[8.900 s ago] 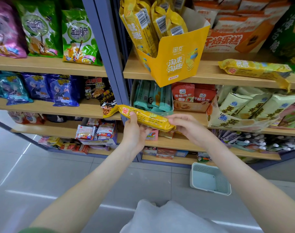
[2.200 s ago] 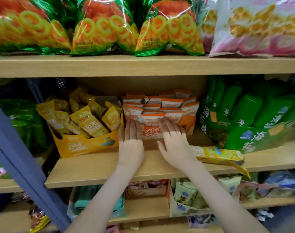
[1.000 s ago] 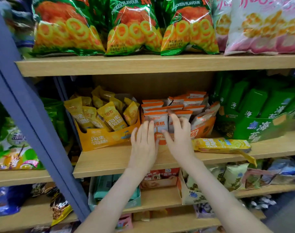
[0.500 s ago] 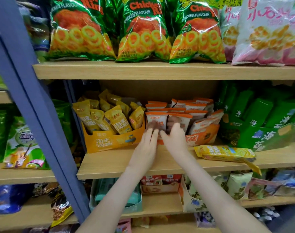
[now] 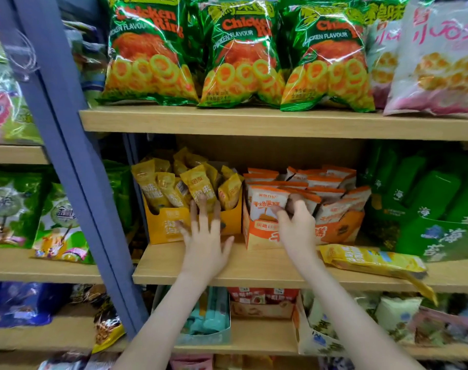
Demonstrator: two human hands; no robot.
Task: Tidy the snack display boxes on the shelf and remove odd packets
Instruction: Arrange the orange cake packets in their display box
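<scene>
Your left hand [image 5: 204,241] is up at the middle shelf [image 5: 254,268]. Its fingers [image 5: 194,209] are straight and spread wide, so the grip is apart and holds nothing. The palm lies flat on the front of the yellow box [image 5: 160,228]. The fingertips reach up and touch the yellow packets [image 5: 198,188] that stand in that box.

Your right hand [image 5: 296,228] is at the orange box [image 5: 339,231], which sits just beside the yellow box, on its right. The grip of this hand is clamped on the orange and white packet [image 5: 264,204] at the front of the orange box. The thumb presses on the packet's front and the curled fingers go behind it. The packet stands upright in the box. More packets of the same kind stand in rows behind it.

A long yellow packet [image 5: 371,260] lies flat on the shelf, near your right wrist. It is outside every box. It lies in front of the green box [image 5: 435,236], and one end hangs over the shelf's edge.

Shiny green bags [image 5: 240,54] with rings on them stand on the shelf above. A blue post [image 5: 67,156] runs down on the left. A blue-green box [image 5: 208,316] sits on the shelf below, under your left arm.
</scene>
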